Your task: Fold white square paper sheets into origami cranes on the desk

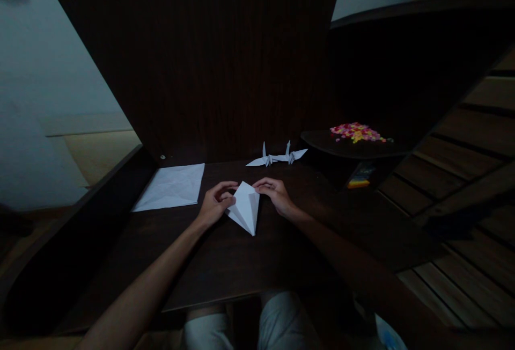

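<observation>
A folded white paper point(245, 205), shaped like a kite with its sharp point toward me, lies at the middle of the dark desk. My left hand point(217, 202) grips its left edge between thumb and fingers. At the upper right edge, my right hand point(276, 193) pinches the paper with thumb and forefinger. Creases run down from the paper's wide part to the near tip. Behind it stand two folded paper cranes, a left crane point(265, 159) and a right crane point(293, 155), side by side against the back panel.
White paper sheets point(173, 186) lie at the left on the desk point(225, 280). A raised shelf point(341, 148) at the right holds a heap of small pink and yellow pieces point(358, 132). Below it is a yellow-and-dark item point(359, 182). A low side panel point(76, 232) bounds the left.
</observation>
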`<state>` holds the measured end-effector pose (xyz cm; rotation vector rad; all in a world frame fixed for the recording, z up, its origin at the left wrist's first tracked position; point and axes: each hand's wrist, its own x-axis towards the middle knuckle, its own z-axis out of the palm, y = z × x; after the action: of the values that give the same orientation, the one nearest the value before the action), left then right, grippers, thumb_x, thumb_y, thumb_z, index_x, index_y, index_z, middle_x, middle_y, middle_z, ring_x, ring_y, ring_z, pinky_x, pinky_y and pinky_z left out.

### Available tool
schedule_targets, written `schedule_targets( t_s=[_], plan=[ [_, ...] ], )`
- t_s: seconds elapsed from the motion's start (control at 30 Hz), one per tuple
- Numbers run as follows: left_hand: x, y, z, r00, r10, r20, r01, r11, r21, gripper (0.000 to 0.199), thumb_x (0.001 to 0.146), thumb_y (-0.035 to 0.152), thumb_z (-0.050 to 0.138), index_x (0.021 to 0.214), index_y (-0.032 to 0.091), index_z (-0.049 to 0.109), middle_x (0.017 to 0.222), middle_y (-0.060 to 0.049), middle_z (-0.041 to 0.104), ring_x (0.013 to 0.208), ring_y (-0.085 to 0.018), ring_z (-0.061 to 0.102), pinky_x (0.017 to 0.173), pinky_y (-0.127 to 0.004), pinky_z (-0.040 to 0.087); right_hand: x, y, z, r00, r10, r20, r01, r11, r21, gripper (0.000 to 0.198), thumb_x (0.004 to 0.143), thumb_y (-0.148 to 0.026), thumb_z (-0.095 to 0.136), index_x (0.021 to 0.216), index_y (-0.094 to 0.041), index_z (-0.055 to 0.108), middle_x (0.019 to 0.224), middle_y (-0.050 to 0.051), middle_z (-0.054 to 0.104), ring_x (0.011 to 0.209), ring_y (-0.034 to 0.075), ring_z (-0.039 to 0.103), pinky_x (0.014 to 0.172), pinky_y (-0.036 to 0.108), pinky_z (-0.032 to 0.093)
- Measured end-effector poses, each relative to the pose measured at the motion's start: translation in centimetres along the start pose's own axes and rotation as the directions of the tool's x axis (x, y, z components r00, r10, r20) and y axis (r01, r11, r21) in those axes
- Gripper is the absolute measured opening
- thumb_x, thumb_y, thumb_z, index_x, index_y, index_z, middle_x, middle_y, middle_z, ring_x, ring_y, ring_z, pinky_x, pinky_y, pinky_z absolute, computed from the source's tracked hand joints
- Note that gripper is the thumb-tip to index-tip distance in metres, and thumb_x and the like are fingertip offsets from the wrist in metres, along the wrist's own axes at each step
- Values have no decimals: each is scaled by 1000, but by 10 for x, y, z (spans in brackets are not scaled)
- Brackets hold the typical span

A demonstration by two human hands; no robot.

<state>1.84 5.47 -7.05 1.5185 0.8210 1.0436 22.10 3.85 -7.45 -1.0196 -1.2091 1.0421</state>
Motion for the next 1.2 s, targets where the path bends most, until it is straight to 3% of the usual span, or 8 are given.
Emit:
schedule_targets(
  t_s=[0.2,0.37,0.53,0.67,0.73,0.83,1.0,1.2],
  plan=[
    [3,-1,-2,991,132,-15,-127,976,179,16,70,23,66,84,17,71,99,-7,67,85,-19,62,75,-30,47,1,-1,-4,997,9,81,-8,1000,-6,18,60,-16,59,74,-18,70,69,1,67,70,15,59,67,26,42],
    [6,-2,-3,978,205,-33,-190,948,255,15,74,26,64,84,19,73,99,-9,67,96,-22,61,84,-35,46,2,0,-7,985,48,169,-42,998,-37,30,58,-12,54,84,-17,67,64,-2,63,63,13,56,62,24,39],
    [6,0,-5,977,205,-58,-179,937,301,14,76,24,60,81,20,73,99,-8,66,95,-22,60,86,-38,47,3,7,-4,983,101,153,-87,992,-93,37,56,-8,54,90,-18,64,59,-6,57,57,11,52,56,21,37],
    [5,0,-8,979,206,-8,-182,881,437,18,76,21,57,84,21,73,106,-8,64,100,-24,59,89,-42,46,4,14,-3,993,52,103,-29,978,-208,36,59,-5,53,92,-18,62,75,-2,61,60,11,54,56,22,40],
    [5,-1,-11,973,218,75,-225,823,523,20,74,20,59,89,21,73,111,-8,62,104,-25,57,92,-43,45,4,17,-5,995,-40,92,72,924,-375,34,62,-4,52,91,-17,63,86,1,62,63,11,54,60,24,42],
    [5,-4,-17,942,226,249,-332,736,590,21,74,20,61,92,22,72,108,-7,65,102,-25,57,94,-43,43,3,19,-10,969,-160,188,243,756,-608,27,66,-2,55,87,-17,65,90,4,61,73,13,54,68,27,44],
    [5,-4,-23,879,231,416,-460,640,615,17,80,24,60,91,23,72,94,-7,68,93,-23,58,87,-39,44,1,19,-13,889,-243,388,456,542,-706,18,76,-6,55,83,-17,67,94,7,63,91,19,52,85,35,42],
    [4,3,-27,857,209,471,-492,604,627,35,67,46,74,91,20,71,95,-10,70,92,-26,59,85,-39,44,-1,15,-13,842,-204,500,528,506,-682,29,70,-1,54,89,-18,68,100,5,67,94,21,51,87,37,42]
  ],
)
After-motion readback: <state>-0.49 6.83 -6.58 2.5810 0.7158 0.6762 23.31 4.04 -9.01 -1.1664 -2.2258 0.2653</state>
